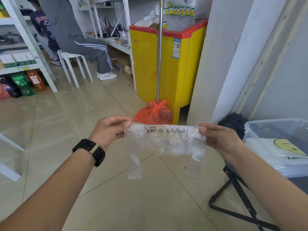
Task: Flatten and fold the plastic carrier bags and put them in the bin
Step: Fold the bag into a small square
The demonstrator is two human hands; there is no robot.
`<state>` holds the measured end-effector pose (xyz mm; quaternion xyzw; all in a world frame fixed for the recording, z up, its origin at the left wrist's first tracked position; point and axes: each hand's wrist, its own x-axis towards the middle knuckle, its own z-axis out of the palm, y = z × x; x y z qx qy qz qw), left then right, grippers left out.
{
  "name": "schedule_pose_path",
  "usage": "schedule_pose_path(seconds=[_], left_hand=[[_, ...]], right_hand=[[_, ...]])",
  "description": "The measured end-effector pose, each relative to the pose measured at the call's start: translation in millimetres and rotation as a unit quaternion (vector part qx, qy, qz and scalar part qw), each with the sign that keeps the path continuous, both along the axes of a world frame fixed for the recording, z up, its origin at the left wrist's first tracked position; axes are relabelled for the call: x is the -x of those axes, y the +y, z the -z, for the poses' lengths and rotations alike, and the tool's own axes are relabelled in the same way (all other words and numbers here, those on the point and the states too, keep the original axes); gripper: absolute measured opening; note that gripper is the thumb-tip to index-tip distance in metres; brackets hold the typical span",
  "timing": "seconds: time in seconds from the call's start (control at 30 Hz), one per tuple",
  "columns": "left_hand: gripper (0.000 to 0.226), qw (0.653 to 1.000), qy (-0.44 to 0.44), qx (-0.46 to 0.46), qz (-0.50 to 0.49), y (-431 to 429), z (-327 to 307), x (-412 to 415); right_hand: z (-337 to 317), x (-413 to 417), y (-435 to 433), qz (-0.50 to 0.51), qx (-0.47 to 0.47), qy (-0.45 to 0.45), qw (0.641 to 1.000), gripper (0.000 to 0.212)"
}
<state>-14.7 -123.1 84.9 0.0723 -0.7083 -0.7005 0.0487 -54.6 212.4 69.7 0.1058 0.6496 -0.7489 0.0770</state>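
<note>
A clear plastic carrier bag (166, 140) with black upside-down lettering hangs stretched in the air between my hands, above the tiled floor. My left hand (108, 130) pinches its upper left corner and my right hand (218, 139) pinches the upper right edge. The bag's two handles dangle below. At the right stands a translucent plastic bin (255, 130) on a black folding stand, with a folded white bag bearing a yellow smiley (290, 147) lying inside it.
A yellow chest freezer with a red lid (166, 64) stands ahead, a tied red bag (155, 114) and a metal pole at its foot. White shelving with bottles fills the left. A person sits on a white stool (73, 67) at the back. A dark mop head (233, 122) lies by the wall.
</note>
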Motion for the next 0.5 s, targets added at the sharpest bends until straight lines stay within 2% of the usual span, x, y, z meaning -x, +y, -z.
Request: schedule_pose_path(seconds=[0.07,0.17,0.23,0.3,0.43,0.5], left_hand=[[0.028,0.999,0.013,-0.014,0.030,0.6,-1.3,0.2],[0.035,0.990,0.042,0.128,0.043,-0.2,2.4,2.6],[0.029,0.973,0.065,0.219,0.029,-1.3,6.2,5.1],[0.021,0.959,0.080,0.271,0.021,-4.2,10.3,7.4],[0.011,0.933,0.089,0.349,0.014,-10.2,13.2,11.6],[0.013,0.927,0.084,0.365,0.017,-10.6,12.5,11.8]], right_hand=[[-1.3,-0.2,0.8,-0.004,-0.015,0.004,1.000,0.024],[-4.1,0.2,3.0,-0.015,-0.071,0.032,0.997,0.026],[-6.6,-0.4,5.2,-0.026,-0.159,0.073,0.984,0.023],[-6.6,0.8,8.1,-0.034,-0.237,0.107,0.965,0.016],[-6.6,1.1,11.7,-0.066,-0.288,0.135,0.946,0.001],[-7.2,0.4,11.6,-0.068,-0.292,0.147,0.942,0.004]])
